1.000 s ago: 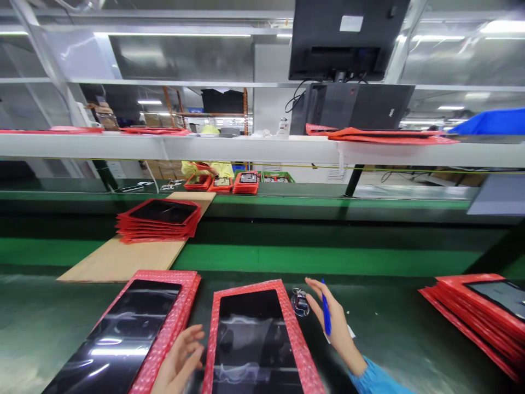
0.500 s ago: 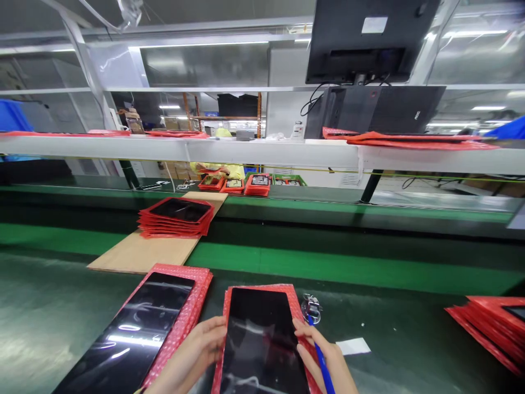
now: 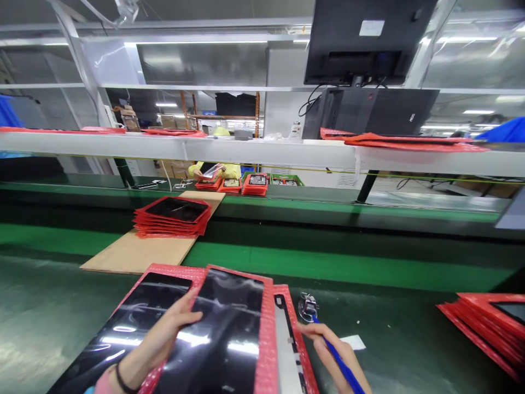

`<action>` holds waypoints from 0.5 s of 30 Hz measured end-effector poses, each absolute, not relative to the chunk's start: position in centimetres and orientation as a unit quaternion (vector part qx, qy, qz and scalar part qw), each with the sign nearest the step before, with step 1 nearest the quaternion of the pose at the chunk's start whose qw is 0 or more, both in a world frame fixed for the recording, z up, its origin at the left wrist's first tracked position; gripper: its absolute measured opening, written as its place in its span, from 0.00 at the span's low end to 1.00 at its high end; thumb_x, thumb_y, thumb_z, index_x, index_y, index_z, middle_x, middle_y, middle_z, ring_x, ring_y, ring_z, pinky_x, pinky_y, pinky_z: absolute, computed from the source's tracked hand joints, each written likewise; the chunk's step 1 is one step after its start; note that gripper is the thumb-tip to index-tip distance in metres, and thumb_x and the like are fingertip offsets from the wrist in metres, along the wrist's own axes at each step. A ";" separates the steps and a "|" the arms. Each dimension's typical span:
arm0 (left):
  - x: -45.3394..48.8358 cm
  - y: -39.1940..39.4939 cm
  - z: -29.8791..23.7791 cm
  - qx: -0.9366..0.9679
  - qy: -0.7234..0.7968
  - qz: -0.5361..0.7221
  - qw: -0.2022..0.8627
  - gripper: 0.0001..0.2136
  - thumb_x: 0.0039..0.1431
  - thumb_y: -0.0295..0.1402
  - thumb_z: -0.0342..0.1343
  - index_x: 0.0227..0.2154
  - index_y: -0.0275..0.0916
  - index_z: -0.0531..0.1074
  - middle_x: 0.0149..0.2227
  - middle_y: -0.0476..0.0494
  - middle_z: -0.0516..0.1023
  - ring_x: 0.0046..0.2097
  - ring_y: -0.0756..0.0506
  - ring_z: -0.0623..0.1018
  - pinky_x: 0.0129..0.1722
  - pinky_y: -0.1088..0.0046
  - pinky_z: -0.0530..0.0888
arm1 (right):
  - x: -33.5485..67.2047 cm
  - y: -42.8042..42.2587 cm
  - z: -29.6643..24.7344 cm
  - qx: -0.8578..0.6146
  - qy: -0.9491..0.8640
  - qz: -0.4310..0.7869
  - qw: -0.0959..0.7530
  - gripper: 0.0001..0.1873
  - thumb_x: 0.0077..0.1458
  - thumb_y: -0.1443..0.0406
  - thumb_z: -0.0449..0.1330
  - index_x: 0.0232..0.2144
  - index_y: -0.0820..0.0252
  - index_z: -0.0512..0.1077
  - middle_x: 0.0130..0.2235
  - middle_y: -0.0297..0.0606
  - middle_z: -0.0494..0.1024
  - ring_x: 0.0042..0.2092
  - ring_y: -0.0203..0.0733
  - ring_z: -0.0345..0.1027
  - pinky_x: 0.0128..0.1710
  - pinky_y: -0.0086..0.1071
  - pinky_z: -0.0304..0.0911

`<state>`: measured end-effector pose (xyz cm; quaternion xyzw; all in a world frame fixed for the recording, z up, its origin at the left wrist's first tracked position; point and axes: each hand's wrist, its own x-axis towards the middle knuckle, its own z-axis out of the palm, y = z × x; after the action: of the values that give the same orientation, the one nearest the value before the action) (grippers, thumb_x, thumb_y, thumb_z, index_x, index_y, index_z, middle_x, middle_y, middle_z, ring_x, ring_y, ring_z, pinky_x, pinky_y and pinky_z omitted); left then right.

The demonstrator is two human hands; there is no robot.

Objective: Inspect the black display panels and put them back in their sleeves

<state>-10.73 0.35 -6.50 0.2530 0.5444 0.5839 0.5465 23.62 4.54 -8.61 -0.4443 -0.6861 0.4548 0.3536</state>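
My left hand (image 3: 166,339) grips the left edge of a glossy black panel in a red bubble sleeve (image 3: 229,328) and holds it tilted up, leaning over a second sleeved black panel (image 3: 135,323) on its left. Under the raised panel lies another red sleeve with a grey panel face (image 3: 287,350) showing. My right hand (image 3: 328,350) is closed on a blue pen (image 3: 342,364), and its fingertips rest at the right edge of that lower sleeve.
A small shiny metal object (image 3: 307,307) and a white paper slip (image 3: 353,342) lie right of the panels. Stacks of red-sleeved panels sit on a wooden board (image 3: 135,254) and at the right edge (image 3: 488,323). A person in yellow (image 3: 213,168) works across the green belt (image 3: 348,268). A monitor (image 3: 369,38) hangs overhead.
My left hand has lifted the middle panel up and to the left, uncovering a grey panel beneath. My right hand stays at the right edge with the pen.
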 end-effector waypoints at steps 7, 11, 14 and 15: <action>-21.9 -1.9 -6.2 0.227 0.618 0.590 0.467 0.35 0.33 0.36 0.69 0.51 0.43 0.70 0.40 0.45 0.83 0.47 0.32 0.78 0.51 0.57 0.70 | 23.3 4.3 -12.1 -0.326 -0.534 0.659 0.417 0.35 0.52 0.35 0.42 0.47 0.52 0.62 0.24 0.37 0.81 0.25 0.46 0.75 0.28 0.37 0.65; -24.8 -2.4 -5.9 0.248 0.645 0.571 0.443 0.24 0.38 0.40 0.65 0.43 0.45 0.74 0.36 0.50 0.83 0.42 0.33 0.80 0.51 0.52 0.68 | 22.6 3.9 -12.6 -0.308 -0.526 0.681 0.406 0.29 0.50 0.37 0.51 0.33 0.56 0.66 0.24 0.35 0.77 0.21 0.37 0.69 0.19 0.26 0.57; -25.7 -2.2 -5.7 0.290 0.667 0.534 0.431 0.16 0.37 0.40 0.66 0.33 0.42 0.77 0.33 0.49 0.83 0.41 0.33 0.80 0.48 0.55 0.71 | 22.2 3.1 -12.6 -0.336 -0.569 0.638 0.396 0.24 0.49 0.43 0.60 0.33 0.57 0.70 0.27 0.36 0.77 0.24 0.35 0.67 0.22 0.26 0.58; -26.0 -2.0 -5.7 0.308 0.676 0.520 0.422 0.15 0.37 0.40 0.66 0.31 0.42 0.77 0.33 0.48 0.83 0.41 0.33 0.80 0.47 0.56 0.72 | 22.1 2.9 -12.7 -0.340 -0.587 0.621 0.393 0.24 0.48 0.44 0.61 0.33 0.58 0.72 0.28 0.37 0.77 0.26 0.36 0.68 0.25 0.27 0.59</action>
<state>-25.97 -2.03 -5.70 0.3083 0.6760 0.5196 0.4218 22.11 2.87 -12.68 -0.3403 -0.5873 0.6207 0.3925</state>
